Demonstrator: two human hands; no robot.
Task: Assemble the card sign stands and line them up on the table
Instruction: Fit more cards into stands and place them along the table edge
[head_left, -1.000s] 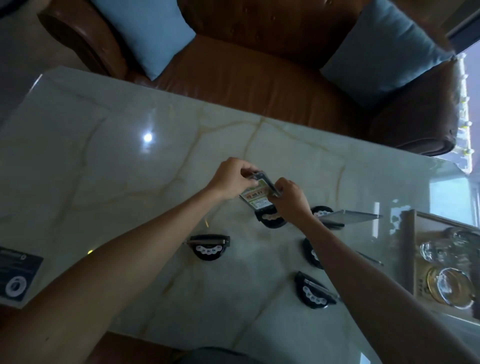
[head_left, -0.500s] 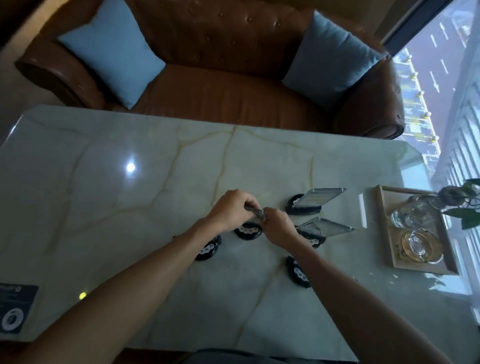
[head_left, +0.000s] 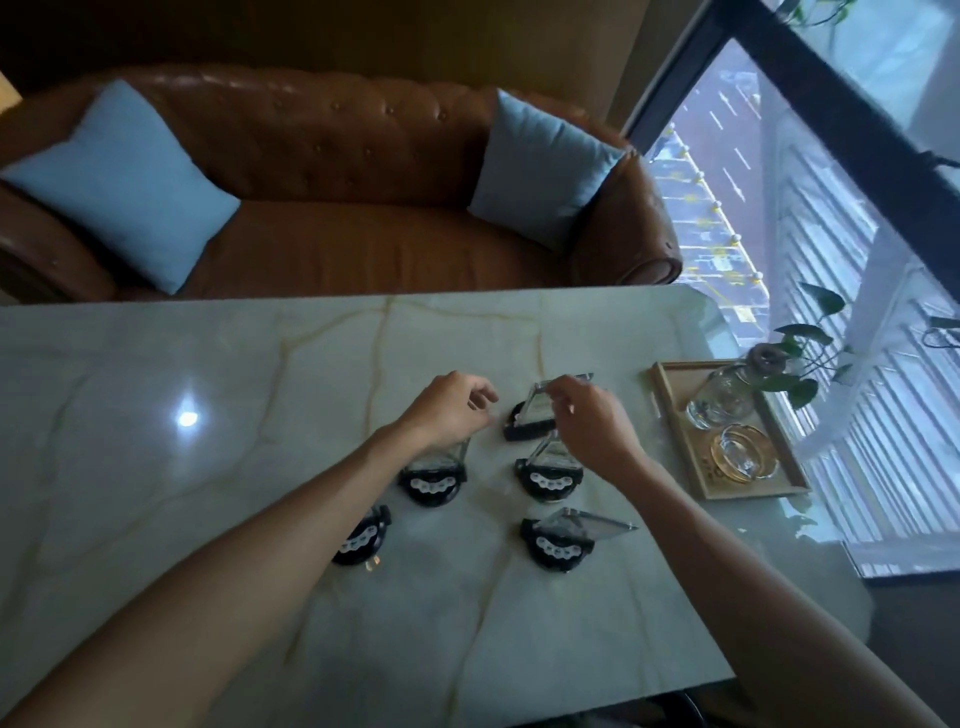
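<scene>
Five black half-round sign stand bases sit on the pale marble table (head_left: 156, 519), grouped toward its right end, a little in from the wooden tray (head_left: 675, 447) of glassware that lies by the right edge. Four of them appear to carry a clear acrylic card panel: the farthest stand (head_left: 530, 421), the one just nearer (head_left: 549, 475), the nearest right one (head_left: 558, 543) with its panel leaning sharply rightward, and the left one (head_left: 432, 480), partly hidden under the wrist. The nearest left base (head_left: 362, 538) seems to have no panel, though the forearm covers part of it. The right hand (head_left: 592, 421) has its fingers (head_left: 558, 387) pinched on the top edge of the farthest stand's panel. The left hand (head_left: 449, 410) hovers just beside it, loosely curled; whether it holds anything cannot be told. Judging from this, most stands are assembled, but at least one base awaits a panel, and the group forms two loose columns, so lining them up remains.
</scene>
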